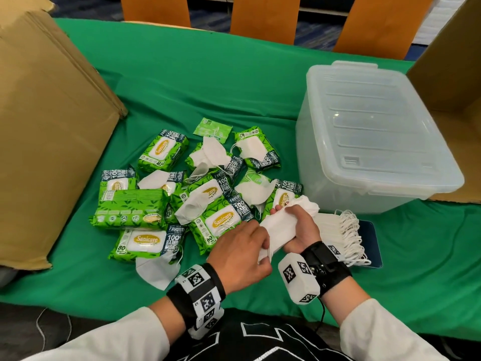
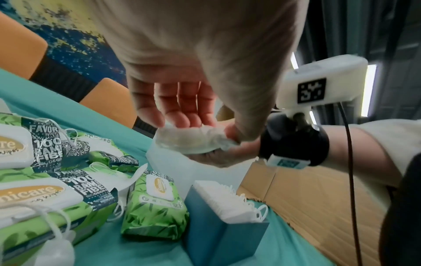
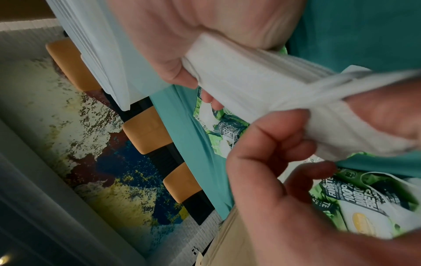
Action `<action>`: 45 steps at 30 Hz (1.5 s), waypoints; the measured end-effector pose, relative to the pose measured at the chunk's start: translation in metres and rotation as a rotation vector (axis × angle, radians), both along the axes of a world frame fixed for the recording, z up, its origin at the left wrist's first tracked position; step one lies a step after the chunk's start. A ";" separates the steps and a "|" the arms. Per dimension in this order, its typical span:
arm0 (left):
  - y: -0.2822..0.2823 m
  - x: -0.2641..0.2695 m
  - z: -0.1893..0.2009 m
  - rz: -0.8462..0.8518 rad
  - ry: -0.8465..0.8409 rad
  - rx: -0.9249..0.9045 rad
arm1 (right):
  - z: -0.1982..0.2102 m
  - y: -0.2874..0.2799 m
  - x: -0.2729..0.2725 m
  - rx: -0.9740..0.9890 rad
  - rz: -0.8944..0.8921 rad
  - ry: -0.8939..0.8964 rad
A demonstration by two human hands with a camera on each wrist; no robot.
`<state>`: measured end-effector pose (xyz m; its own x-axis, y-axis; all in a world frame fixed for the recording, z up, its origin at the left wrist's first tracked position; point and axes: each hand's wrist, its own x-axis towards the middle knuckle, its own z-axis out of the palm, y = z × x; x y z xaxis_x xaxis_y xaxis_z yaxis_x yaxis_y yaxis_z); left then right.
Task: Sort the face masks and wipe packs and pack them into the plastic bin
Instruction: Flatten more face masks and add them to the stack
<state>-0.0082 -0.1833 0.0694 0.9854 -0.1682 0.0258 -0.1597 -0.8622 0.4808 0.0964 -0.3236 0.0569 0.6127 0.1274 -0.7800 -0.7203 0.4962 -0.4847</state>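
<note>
Nearest the head camera, white sleeves and black wrist straps with printed markers lead to both hands over the green tablecloth (image 1: 197, 82). Left hand (image 1: 240, 252) pinches the near end of a small bundle of white face masks (image 1: 279, 230), fingers curled onto its edge; right hand (image 1: 299, 225) is wrapped around the bundle's far end, fingers closed on it. Just right of the bundle, a neat stack of masks (image 1: 338, 235) with looped ear cords lies on a dark blue pad (image 1: 371, 239). Left of the bundle and beyond it, green wipe packs (image 1: 135, 211) sprawl in a loose heap with single masks draped among them. Beyond and right of the bundle stands the translucent plastic bin (image 1: 364, 131), lid on. A tall cardboard sheet (image 1: 44, 121) stands well to the bundle's left; an open cardboard box (image 1: 453, 74) sits behind the bin. Farthest off, orange chair backs (image 1: 264, 16) line the table's edge over a mottled blue and yellow carpet (image 2: 75, 45).
</note>
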 end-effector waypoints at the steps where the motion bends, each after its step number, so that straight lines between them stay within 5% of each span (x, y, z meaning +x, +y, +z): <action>1: -0.001 -0.001 -0.001 -0.013 -0.042 0.010 | 0.001 0.000 0.000 0.012 0.008 0.000; 7: 0.025 0.005 -0.008 -0.091 -0.004 -0.316 | 0.001 0.002 -0.001 0.074 0.039 0.031; 12: 0.027 0.016 -0.013 0.123 0.144 -0.654 | 0.009 0.016 -0.002 0.112 0.067 0.004; 18: 0.036 0.026 -0.006 0.439 0.622 -0.938 | 0.012 0.027 -0.001 0.123 0.139 -0.022; 22: 0.047 0.025 -0.002 0.280 1.061 -1.281 | 0.011 0.036 -0.006 0.134 0.214 -0.061; 26: 0.060 0.023 -0.018 0.177 1.104 -1.287 | 0.004 0.045 -0.015 -0.007 0.328 -0.187; 29: 0.069 0.024 -0.029 0.133 1.021 -1.087 | -0.002 0.044 -0.015 -0.228 0.369 -0.287; 35: 0.080 0.031 -0.040 0.112 0.874 -0.801 | -0.002 0.046 -0.015 -0.189 0.498 -0.320; 45: 0.083 0.041 -0.041 0.037 0.710 -0.756 | 0.023 0.038 -0.018 -0.356 0.732 -0.430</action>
